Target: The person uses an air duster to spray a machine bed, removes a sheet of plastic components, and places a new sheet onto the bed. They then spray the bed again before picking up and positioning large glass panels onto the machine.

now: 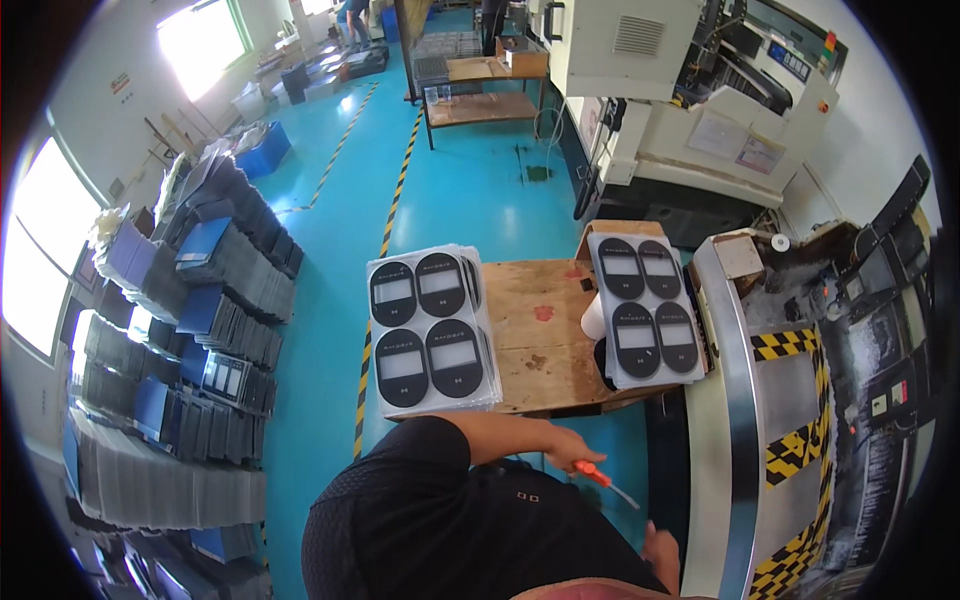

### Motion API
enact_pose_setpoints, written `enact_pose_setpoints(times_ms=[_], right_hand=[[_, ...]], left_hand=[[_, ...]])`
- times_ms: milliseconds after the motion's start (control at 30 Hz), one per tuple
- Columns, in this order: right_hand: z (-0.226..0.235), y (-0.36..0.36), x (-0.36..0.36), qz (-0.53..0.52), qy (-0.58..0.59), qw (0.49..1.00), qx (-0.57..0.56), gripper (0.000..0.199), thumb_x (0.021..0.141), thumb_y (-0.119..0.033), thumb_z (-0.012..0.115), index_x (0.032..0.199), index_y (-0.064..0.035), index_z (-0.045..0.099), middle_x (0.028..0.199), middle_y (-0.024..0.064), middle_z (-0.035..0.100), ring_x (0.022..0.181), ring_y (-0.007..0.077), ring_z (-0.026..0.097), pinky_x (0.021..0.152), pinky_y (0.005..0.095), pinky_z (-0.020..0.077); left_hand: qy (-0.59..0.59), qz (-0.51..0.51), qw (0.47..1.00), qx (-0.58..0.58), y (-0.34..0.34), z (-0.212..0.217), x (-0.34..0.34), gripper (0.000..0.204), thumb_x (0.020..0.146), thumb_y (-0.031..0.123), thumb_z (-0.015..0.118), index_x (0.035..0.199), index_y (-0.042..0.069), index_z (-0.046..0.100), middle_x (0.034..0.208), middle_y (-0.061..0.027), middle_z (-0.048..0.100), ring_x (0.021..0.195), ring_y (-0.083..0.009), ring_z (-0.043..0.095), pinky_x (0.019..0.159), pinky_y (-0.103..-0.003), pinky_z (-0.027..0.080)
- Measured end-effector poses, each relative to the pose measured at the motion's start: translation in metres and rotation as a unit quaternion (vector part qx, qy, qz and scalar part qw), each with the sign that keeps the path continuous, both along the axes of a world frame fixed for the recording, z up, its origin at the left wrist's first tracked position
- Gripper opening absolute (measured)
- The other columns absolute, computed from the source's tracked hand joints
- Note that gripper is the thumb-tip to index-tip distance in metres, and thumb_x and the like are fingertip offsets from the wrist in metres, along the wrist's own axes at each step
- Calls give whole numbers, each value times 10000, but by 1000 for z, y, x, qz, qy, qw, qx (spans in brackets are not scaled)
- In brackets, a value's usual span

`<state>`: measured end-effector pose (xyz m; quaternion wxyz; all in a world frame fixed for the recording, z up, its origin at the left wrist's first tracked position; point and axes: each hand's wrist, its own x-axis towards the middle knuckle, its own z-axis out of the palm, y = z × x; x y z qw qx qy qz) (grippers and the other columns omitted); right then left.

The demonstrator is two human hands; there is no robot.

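Orange-handled tool held below the wooden table's edge.

The left hand (pixel 572 450) is closed around the orange-handled tool (pixel 603 480), its thin blade pointing down-right toward the right hand (pixel 662 548), whose grip cannot be told. Above, 2 stacks of sheets (pixel 432 330) (pixel 648 308) lie on the wooden table (pixel 535 340).

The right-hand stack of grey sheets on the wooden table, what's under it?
The right stack of sheets rests partly on the wooden table. A white roll and something dark show beneath its left edge; the rest underneath is covered.
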<state>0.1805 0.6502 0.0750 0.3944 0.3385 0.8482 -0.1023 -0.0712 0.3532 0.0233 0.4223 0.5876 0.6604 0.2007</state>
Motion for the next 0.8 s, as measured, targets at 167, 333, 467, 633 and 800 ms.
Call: enact_pose_setpoints(times_ms=[167,333,467,633,800], right_hand=[[47,-90,-114,80,597,752,-268,724,906,-262,704,1491,-6,364,1470,192,464,1338,295,466,1062,389,405],[78,-61,-119,-49,579,762,-285,613,872,-220,727,1374,9,461,1267,188,595,1059,289,631,851,383,513],[113,-64,-60,155,423,858,-248,459,845,-304,752,1138,-6,563,923,231,665,870,396,669,707,413,529],[112,-85,-50,14,418,875,-244,412,838,-358,755,997,-31,560,857,222,664,830,446,653,697,449,518],[123,-91,-78,39,365,890,-270,403,893,-384,689,1063,-29,600,958,236,672,902,428,650,754,435,517]], left_hand=[[-185,119,921,323,70,93,16,1078,953,429,634,1548,63,-187,1543,-263,347,1398,-351,406,1131,-379,329],[-273,289,886,236,42,125,-32,1105,980,623,440,1456,-12,-330,1614,-208,-206,1507,-320,33,1169,-380,270],[-265,765,518,277,-67,125,-111,398,937,195,565,1312,61,569,1099,-64,671,943,-192,587,790,-310,469],[136,665,719,148,-115,119,-99,234,862,148,615,1054,36,685,854,-126,693,778,-182,658,730,-327,522],[184,570,783,168,-88,94,-60,143,798,75,619,924,27,665,775,-125,654,731,-178,642,682,-320,509]])
